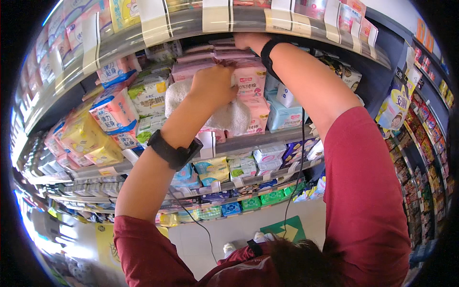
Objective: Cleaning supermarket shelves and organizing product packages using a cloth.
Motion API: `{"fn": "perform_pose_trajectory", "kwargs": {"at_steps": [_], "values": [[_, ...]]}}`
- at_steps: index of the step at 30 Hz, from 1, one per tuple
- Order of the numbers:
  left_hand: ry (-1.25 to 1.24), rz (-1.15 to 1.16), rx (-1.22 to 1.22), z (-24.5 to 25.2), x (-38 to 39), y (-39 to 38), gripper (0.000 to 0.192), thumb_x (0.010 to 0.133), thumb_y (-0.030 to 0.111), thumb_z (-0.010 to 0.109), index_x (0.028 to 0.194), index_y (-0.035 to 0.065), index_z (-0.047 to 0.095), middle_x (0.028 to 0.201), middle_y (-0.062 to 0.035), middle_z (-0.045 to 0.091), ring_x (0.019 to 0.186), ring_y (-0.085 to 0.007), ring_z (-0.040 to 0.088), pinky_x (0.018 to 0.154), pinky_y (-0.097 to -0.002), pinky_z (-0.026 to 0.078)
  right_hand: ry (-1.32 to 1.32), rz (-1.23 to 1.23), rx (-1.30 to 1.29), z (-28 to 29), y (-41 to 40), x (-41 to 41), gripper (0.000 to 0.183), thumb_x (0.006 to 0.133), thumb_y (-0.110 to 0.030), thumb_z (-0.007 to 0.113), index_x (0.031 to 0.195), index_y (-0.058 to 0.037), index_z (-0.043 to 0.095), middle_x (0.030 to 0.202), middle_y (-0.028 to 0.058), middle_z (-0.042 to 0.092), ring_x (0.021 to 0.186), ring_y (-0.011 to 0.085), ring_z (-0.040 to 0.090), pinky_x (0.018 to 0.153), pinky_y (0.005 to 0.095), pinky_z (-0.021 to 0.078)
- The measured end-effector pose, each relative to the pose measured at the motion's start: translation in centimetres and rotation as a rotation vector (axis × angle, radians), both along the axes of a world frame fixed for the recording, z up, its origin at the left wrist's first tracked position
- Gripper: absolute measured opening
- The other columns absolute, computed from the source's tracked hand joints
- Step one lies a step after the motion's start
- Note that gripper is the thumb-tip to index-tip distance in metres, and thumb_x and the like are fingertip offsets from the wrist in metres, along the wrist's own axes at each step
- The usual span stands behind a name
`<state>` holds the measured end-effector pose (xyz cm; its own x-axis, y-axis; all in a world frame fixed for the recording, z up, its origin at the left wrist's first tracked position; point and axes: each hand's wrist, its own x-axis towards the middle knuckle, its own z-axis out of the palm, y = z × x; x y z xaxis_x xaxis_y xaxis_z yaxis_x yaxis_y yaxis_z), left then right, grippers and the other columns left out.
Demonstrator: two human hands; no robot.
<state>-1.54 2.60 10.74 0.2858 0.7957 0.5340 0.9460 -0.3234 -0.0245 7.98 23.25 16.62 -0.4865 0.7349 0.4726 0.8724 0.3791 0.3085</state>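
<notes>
My left hand (215,84) is curled around a pale grey fluffy cloth (231,116), whose ends hang on both sides in front of stacked pink sanitary pad packs (251,80). The fingertips are close to the top of these packs. Deeper in, my right hand (249,40) reaches over the pink stack, under the front edge of the upper shelf (186,27). That edge and the shadow hide most of its fingers, so I cannot tell whether it holds anything. Light blue packs (285,113) sit below my right forearm, and green-and-white packs (148,91) stand left of the cloth.
Price tag holders (207,143) stick out from the shelf edge. Yellow packs (80,132) stand at the left. Lower shelves carry more packs (211,170). A dark side panel (371,86) and a hanging bag (396,100) are at the right. Cables (301,158) hang near both arms.
</notes>
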Motion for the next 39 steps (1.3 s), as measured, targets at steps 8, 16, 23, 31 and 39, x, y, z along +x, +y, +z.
{"fn": "perform_pose_trajectory", "kwargs": {"at_steps": [8, 16, 23, 31, 39], "values": [[0.041, 0.006, -0.027, 0.0, -0.4, 0.5, 0.047, 0.073, 0.025, 0.063, 0.116, 0.0064, 0.058, 0.091, -0.0215, 0.066, 0.086, -0.0362, 0.064, 0.076, -0.0463, 0.052, 0.046, -0.025, 0.067, 0.4, 1.4, -0.9, 0.034, 0.079, -0.007, 0.050, 0.112, -0.0011, 0.060, 0.116, 0.0205, 0.058, 0.109, 0.0344, 0.054, 0.092, 0.0398, 0.0435], [0.015, 0.051, -0.031, -0.4, 0.0, 0.0, 0.037, 0.072, 0.027, 0.068, 0.100, 0.0030, 0.064, 0.095, -0.0154, 0.067, 0.088, -0.0294, 0.066, 0.076, -0.0398, 0.053, 0.079, -0.054, 0.099, 0.2, 2.8, -2.6, 0.033, 0.079, -0.006, 0.051, 0.110, -0.0007, 0.059, 0.113, 0.0196, 0.058, 0.107, 0.0332, 0.055, 0.091, 0.0391, 0.0436], [0.026, 0.065, 0.034, -0.6, 0.1, 0.1, 0.039, 0.074, 0.028, 0.067, 0.105, 0.0062, 0.061, 0.092, -0.0158, 0.066, 0.083, -0.0300, 0.067, 0.074, -0.0418, 0.052, 0.106, -0.046, 0.132, 1.3, 4.0, -3.7, 0.032, 0.079, -0.005, 0.052, 0.109, -0.0004, 0.059, 0.111, 0.0188, 0.058, 0.106, 0.0321, 0.055, 0.090, 0.0384, 0.0438], [0.167, 0.153, 0.246, -1.6, 1.4, 1.5, 0.048, 0.070, 0.032, 0.072, 0.107, 0.0057, 0.056, 0.086, -0.0131, 0.065, 0.080, -0.0300, 0.066, 0.071, -0.0393, 0.051, 0.131, -0.038, 0.138, 1.1, 4.7, -4.9, 0.031, 0.078, -0.003, 0.052, 0.108, -0.0001, 0.059, 0.109, 0.0179, 0.059, 0.104, 0.0309, 0.055, 0.090, 0.0377, 0.0439], [0.159, 0.199, 0.039, 0.1, 2.8, 1.2, 0.057, 0.068, 0.030, 0.074, 0.115, 0.0075, 0.050, 0.092, -0.0127, 0.067, 0.083, -0.0268, 0.067, 0.070, -0.0393, 0.050, 0.157, -0.025, 0.141, 0.8, 4.9, -5.5, 0.029, 0.078, -0.002, 0.053, 0.107, 0.0002, 0.058, 0.106, 0.0170, 0.059, 0.103, 0.0297, 0.056, 0.089, 0.0369, 0.0441]]}}
